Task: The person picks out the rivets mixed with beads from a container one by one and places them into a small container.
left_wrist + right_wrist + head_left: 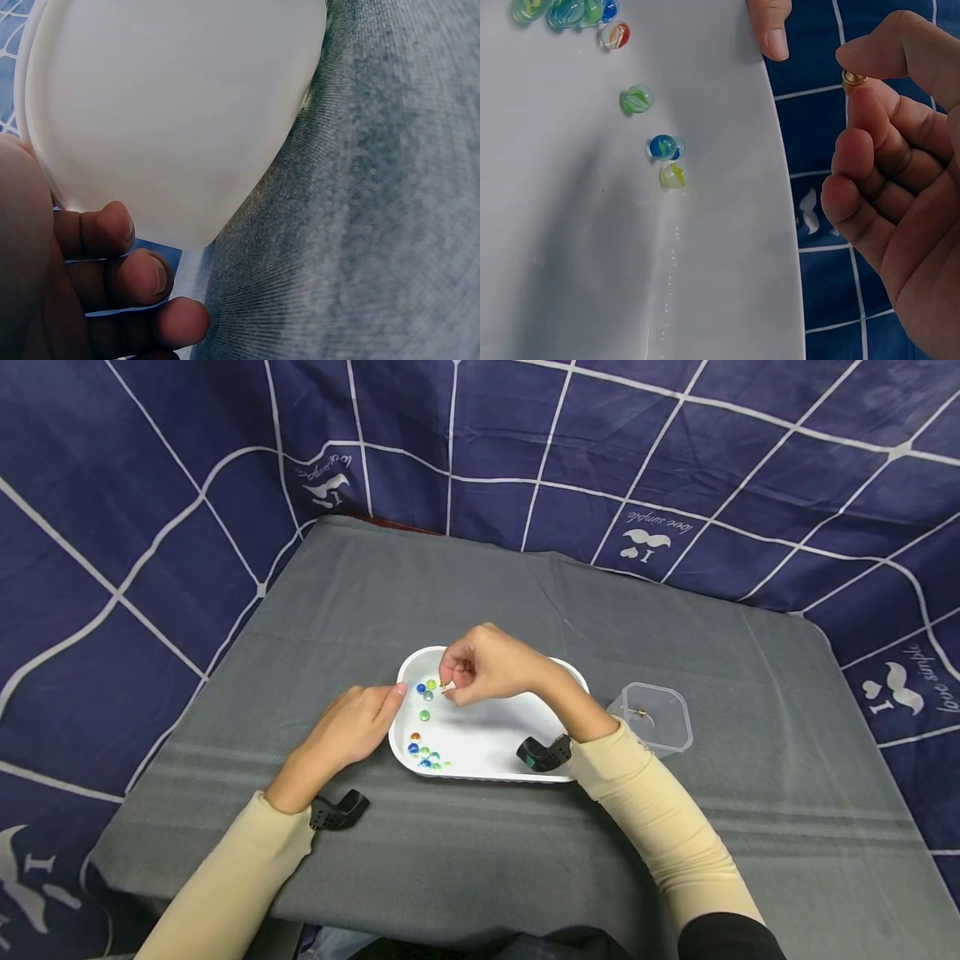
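My right hand (491, 667) is over the left half of a white oval tray (517, 752). Between thumb and index finger it pinches a small gold-coloured metal piece (853, 77); most of the piece is hidden by the fingertips. With its thumb on the rim, my left hand (358, 720) grips the tray's left end, the other fingers curled against the outer wall (172, 112). Inside that end lie several glass marbles, among them a green marble (637, 99), a blue marble (663, 147) and a red-and-white marble (615, 35).
Right of the tray, partly behind my right forearm, stands a clear plastic box (671, 722) with a small gold-coloured item (640, 712) in it. Grey cloth (450, 585) covers the table. A dark blue checked curtain (510, 435) hangs around its back and sides.
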A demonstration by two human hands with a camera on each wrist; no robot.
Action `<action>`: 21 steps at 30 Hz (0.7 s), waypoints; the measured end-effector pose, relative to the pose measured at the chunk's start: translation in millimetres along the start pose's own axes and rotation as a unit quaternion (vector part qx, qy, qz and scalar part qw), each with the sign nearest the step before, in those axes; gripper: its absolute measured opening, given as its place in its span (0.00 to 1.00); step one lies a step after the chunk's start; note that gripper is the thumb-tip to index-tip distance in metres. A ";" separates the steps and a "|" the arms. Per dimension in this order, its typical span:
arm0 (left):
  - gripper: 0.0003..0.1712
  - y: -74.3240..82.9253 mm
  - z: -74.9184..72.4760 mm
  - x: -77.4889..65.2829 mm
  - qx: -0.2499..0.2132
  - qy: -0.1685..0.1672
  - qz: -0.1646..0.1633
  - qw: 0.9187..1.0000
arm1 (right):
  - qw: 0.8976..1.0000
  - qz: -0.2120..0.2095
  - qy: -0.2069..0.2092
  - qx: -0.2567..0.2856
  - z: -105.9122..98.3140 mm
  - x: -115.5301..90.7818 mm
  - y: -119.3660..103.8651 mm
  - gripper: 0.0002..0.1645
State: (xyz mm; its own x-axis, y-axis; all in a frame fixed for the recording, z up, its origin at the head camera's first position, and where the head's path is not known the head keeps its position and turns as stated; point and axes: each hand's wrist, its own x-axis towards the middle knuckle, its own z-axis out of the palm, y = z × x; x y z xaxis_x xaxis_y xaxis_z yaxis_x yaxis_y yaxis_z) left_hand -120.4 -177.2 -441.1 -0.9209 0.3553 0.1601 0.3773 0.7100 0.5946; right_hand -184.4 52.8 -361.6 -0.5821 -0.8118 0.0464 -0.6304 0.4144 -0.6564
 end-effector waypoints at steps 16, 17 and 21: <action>0.26 -0.7 1.4 -0.8 -0.005 0.005 -0.006 1.000 | 1.000 0.009 0.027 0.004 -11.4 -18.7 2.5 0.04; 0.26 -0.8 1.5 -0.9 -0.005 0.005 -0.006 1.000 | 1.000 0.011 0.028 0.003 -12.0 -19.9 2.7 0.04; 0.26 -0.9 1.9 -0.5 -0.004 0.006 -0.007 1.000 | 0.999 0.019 0.031 0.001 -14.3 -24.8 3.9 0.03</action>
State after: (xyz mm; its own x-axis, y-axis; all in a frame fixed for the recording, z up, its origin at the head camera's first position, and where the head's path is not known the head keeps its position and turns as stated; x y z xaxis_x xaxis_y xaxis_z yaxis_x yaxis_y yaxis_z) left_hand -120.1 -176.8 -443.2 -0.9269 0.3391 0.1609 0.3643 0.7096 0.6031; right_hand -179.7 80.4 -354.5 -0.6368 -0.7681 0.0676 -0.6057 0.4440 -0.6604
